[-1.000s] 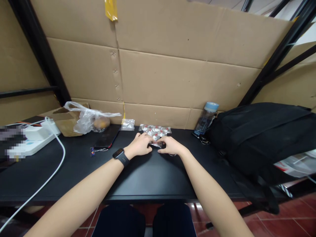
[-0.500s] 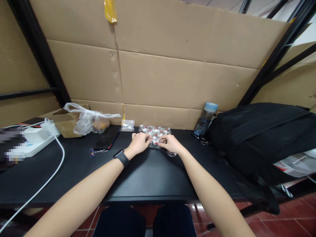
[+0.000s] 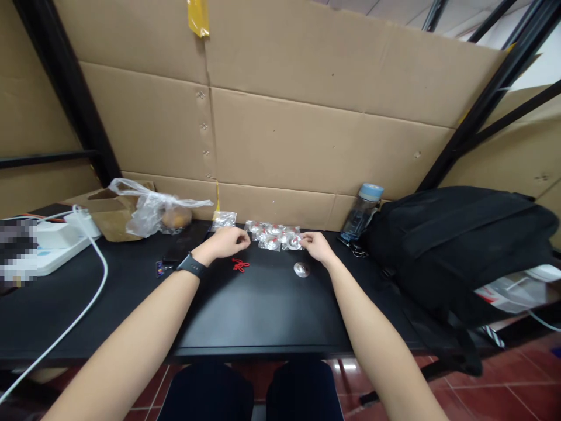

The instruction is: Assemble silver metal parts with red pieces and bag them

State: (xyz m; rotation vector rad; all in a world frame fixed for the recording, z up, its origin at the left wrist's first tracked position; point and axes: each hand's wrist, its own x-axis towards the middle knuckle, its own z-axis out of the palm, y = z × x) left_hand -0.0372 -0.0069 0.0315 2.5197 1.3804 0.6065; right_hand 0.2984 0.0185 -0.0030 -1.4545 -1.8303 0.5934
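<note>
Several small clear plastic packets (image 3: 269,241), each with a round silver disc and a bit of red inside, lie in rows at the back of the black table. My right hand (image 3: 319,248) pinches the edge of the rightmost front packet (image 3: 292,241). To the left of the rows, my left hand (image 3: 225,241) hovers with loosely curled fingers, a gap showing and nothing visible in them. Just behind it is a pile of clear plastic bags (image 3: 224,218). Bundled red cord (image 3: 240,265) and a loose domed silver disc (image 3: 301,269) rest nearer me.
At left are a phone (image 3: 179,248), a knotted plastic bag (image 3: 164,211), a cardboard box (image 3: 114,217) and a white power strip (image 3: 65,251) with its cable. A water bottle (image 3: 362,210) and black backpack (image 3: 460,251) stand at right. Cardboard (image 3: 284,146) walls the back.
My hands have parted: the left moved left off the packets, the right slightly right. The front packets now lie uncovered, and the red cord and the whole loose disc have come into sight.
</note>
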